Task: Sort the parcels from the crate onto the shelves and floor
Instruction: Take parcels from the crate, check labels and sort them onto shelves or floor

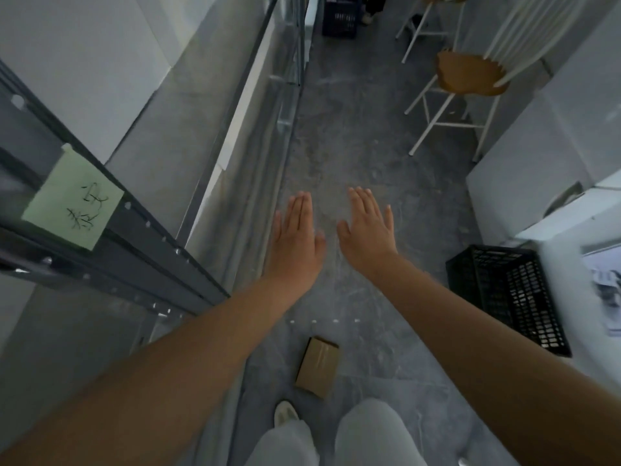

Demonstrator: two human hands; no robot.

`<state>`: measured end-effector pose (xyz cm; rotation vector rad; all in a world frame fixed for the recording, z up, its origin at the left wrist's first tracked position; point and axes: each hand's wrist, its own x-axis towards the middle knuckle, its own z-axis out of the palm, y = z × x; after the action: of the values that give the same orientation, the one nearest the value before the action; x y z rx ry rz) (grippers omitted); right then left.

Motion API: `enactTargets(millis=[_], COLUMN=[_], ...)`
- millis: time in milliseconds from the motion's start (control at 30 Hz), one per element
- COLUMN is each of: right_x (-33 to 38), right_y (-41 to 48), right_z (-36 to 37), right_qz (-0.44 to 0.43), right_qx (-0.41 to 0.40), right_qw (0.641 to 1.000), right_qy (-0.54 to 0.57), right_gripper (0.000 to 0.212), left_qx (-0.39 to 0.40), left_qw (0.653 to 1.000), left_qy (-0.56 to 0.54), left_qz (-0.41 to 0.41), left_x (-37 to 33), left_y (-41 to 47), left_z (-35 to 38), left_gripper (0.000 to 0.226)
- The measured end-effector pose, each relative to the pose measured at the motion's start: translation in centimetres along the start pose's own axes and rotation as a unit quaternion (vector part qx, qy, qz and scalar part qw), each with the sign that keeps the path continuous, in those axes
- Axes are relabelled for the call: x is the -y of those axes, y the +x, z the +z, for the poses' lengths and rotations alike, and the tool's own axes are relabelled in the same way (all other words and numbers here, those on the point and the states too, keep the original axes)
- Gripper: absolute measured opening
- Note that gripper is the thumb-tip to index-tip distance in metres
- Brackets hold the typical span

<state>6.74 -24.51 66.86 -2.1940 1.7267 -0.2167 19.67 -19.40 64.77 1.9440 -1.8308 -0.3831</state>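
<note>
My left hand (295,237) and my right hand (368,230) are stretched out flat, palms down, side by side over the grey floor, both holding nothing. A small brown cardboard parcel (317,371) lies on the floor just in front of my feet, below my arms. A black plastic crate (510,294) stands on the floor at the right; its inside is dark and I cannot tell what it holds. The metal shelf rack (141,250) runs along the left, with a green handwritten note (74,203) stuck to its beam.
A wooden-seat chair with white legs (470,75) stands at the back right, with a second one behind it. Another dark crate (341,16) sits far down the aisle. White cabinets (537,156) line the right side. White panels lie on the shelves at left.
</note>
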Motion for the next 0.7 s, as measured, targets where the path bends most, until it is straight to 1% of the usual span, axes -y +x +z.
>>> enactTargets(millis=[67, 133, 233, 333, 367, 433, 467, 500, 567, 600, 633, 700], right_x=[-2.2, -4.8, -8.5, -12.6, -14.0, -16.7, -17.9, -19.2, -21.8, -23.1, -24.3, -26.5], right_y=[0.6, 0.6, -0.4, -1.5, -2.0, -2.9, -3.3, -3.6, -4.4, -4.8, -5.1, -5.1], right_z=[2.9, 6.8, 13.6, 20.7, 23.2, 28.3, 30.9, 33.4, 38.0, 40.3, 42.7, 47.5], right_qz=[0.011, 0.028, 0.038, 0.042, 0.037, 0.024, 0.017, 0.011, 0.002, -0.007, -0.016, -0.029], right_qx=[0.014, 0.052, 0.119, 0.193, 0.22, 0.268, 0.285, 0.301, 0.339, 0.355, 0.372, 0.395], right_qw=[1.0, 0.998, 0.992, 0.979, 0.972, 0.959, 0.954, 0.949, 0.935, 0.928, 0.921, 0.91], right_qy=[-0.007, -0.02, -0.031, -0.054, -0.07, -0.088, -0.093, -0.096, -0.106, -0.113, -0.117, -0.124], right_gripper=[0.063, 0.062, 0.061, 0.06, 0.06, 0.06, 0.061, 0.061, 0.061, 0.061, 0.06, 0.06], left_qx=[0.004, 0.015, 0.038, 0.066, 0.08, 0.106, 0.116, 0.123, 0.17, 0.19, 0.213, 0.233], left_qw=[1.0, 0.999, 0.993, 0.976, 0.966, 0.931, 0.915, 0.904, 0.885, 0.878, 0.865, 0.831], left_qy=[-0.003, -0.009, -0.011, -0.024, -0.036, -0.084, -0.097, -0.105, -0.107, -0.086, -0.071, -0.081], left_qz=[-0.007, -0.036, -0.114, -0.205, -0.244, -0.34, -0.375, -0.396, -0.42, -0.431, -0.449, -0.5], left_x=[1.2, 3.0, 6.6, 10.6, 12.0, 14.4, 15.2, 16.0, 17.5, 18.3, 19.0, 20.8], left_y=[0.0, -0.3, -2.0, -5.3, -6.8, -10.1, -11.6, -13.0, -15.8, -17.1, -18.3, -20.4], left_z=[2.4, 5.4, 11.0, 17.5, 20.0, 25.3, 27.8, 30.3, 35.9, 38.6, 40.9, 45.2], left_gripper=[0.066, 0.065, 0.063, 0.056, 0.054, 0.053, 0.053, 0.049, 0.033, 0.031, 0.034, 0.038])
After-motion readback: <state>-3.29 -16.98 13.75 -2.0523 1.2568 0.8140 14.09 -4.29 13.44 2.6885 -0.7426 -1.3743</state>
